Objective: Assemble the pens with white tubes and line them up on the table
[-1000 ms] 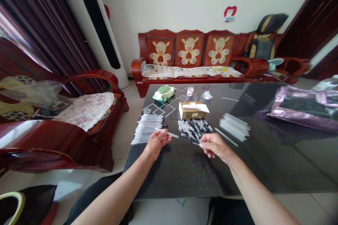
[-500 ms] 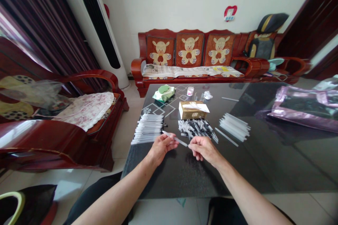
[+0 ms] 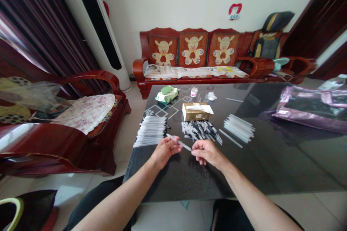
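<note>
A slim whitish pen barrel point(image 3: 184, 145) slants between my hands above the dark table. My left hand point(image 3: 166, 150) is closed around its left part, thumb and fingers pinching it. At the barrel's right end, my right hand point(image 3: 206, 152) pinches with thumb and forefinger, the other fingers curled; whether a small part is hidden in that pinch, I cannot tell. Just beyond my right hand lies a heap of black and white pen parts point(image 3: 202, 130). Left of it is a row of white pens point(image 3: 151, 131) with dark ends. Several translucent white tubes point(image 3: 238, 128) are stacked on the right.
Behind the heap stands a gold tissue box point(image 3: 195, 116). Farther back are a green wipes pack point(image 3: 166, 95), a small white cup point(image 3: 194, 92) and crumpled tissue point(image 3: 211, 96). One loose tube point(image 3: 230, 138) lies beside the stack. A purple-edged clear bag point(image 3: 311, 110) occupies the table's right side.
The view has shifted slightly. My right hand has come a little closer to my left, its fingertips still at the barrel's right end.
</note>
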`<state>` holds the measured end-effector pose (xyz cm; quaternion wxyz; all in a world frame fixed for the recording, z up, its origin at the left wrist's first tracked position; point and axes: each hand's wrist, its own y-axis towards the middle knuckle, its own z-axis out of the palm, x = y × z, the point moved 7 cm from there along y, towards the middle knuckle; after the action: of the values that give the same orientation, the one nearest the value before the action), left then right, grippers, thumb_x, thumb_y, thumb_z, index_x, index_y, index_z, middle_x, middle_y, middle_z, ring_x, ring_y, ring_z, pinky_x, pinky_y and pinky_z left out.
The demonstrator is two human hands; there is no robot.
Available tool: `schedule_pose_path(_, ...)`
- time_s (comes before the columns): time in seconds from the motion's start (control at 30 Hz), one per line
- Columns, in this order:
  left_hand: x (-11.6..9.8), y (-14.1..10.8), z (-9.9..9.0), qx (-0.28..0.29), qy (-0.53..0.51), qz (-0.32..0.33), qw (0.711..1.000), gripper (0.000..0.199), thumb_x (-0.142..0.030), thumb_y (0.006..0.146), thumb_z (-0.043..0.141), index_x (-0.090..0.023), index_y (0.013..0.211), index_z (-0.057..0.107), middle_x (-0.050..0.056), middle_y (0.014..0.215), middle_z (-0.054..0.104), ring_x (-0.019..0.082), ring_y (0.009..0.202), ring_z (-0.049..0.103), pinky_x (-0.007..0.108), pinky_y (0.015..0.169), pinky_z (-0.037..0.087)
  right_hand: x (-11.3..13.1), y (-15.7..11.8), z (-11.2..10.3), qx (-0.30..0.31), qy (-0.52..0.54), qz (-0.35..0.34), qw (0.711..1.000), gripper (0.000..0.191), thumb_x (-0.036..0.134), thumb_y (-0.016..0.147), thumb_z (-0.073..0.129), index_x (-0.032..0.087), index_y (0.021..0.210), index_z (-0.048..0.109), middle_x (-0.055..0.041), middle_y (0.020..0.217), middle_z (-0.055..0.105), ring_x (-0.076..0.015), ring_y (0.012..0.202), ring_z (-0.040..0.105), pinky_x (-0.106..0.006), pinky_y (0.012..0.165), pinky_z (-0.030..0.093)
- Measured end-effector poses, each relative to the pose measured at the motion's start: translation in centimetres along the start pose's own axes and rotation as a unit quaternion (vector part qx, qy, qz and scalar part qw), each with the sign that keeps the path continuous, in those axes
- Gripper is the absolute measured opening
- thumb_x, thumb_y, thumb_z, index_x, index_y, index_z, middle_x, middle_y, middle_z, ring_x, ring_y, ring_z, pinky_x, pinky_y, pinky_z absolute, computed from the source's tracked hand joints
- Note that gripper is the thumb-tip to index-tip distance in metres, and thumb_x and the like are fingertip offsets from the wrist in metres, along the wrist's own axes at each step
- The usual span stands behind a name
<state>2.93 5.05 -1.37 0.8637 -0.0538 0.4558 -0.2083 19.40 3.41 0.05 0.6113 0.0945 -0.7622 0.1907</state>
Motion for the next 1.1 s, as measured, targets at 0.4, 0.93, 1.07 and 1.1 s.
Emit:
schedule_pose_path(0.4, 0.4, 0.2, -0.6, -0.015, 0.003, -0.013, 1.0, 0.017, -0.014, 0.08, 0.06, -0.008, 0.095, 0.06, 0.012, 0.079, 0.069, 0.015, 0.066, 0.067, 0.025, 0.063, 0.056, -0.7, 0.0, -0.5, 0.004, -0.059, 0.022, 0.998, 0.022, 0.036, 0.073, 0.061, 0.015, 0.078, 0.061, 0.0012, 0.054, 0.061, -0.0079, 0.038, 0.052, -0.014, 0.032, 0.034)
schedule_pose_path(0.93, 0.6, 0.4, -1.0, -0.022, 0.011, -0.014, 1.0, 0.016, -0.014, 0.08, 0.06, -0.008, 0.094, 0.059, 0.012, 0.078, 0.069, 0.015, 0.066, 0.067, 0.025, 0.064, 0.056, -1.5, 0.1, -14.9, -0.325, -0.486, 0.077, 0.808, 0.027, 0.027, 0.08, 0.05, 0.025, 0.095, 0.072, -0.006, 0.095, 0.072, -0.0227, 0.091, 0.065, -0.028, 0.072, 0.046)
schedule_pose_path(1.07, 0.6, 0.4, -1.0, -0.017, 0.013, -0.014, 1.0, 0.016, -0.014, 0.08, 0.06, -0.008, 0.095, 0.06, 0.012, 0.079, 0.069, 0.015, 0.067, 0.067, 0.025, 0.064, 0.056, -1.7, 0.7, -13.8, -0.297, -0.518, 0.083, 0.798, 0.026, 0.028, 0.081, 0.049, 0.028, 0.094, 0.072, -0.0041, 0.094, 0.072, -0.022, 0.089, 0.065, -0.027, 0.067, 0.045)
schedule_pose_path(1.1, 0.6, 0.4, -1.0, -0.017, 0.013, -0.014, 1.0, 0.016, -0.014, 0.08, 0.06, -0.008, 0.095, 0.06, 0.012, 0.08, 0.069, 0.015, 0.067, 0.067, 0.025, 0.064, 0.056, -1.7, 0.8, -13.6, -0.293, -0.525, 0.085, 0.795, 0.026, 0.028, 0.082, 0.049, 0.028, 0.094, 0.071, -0.0039, 0.095, 0.072, -0.0218, 0.088, 0.065, -0.027, 0.067, 0.045)
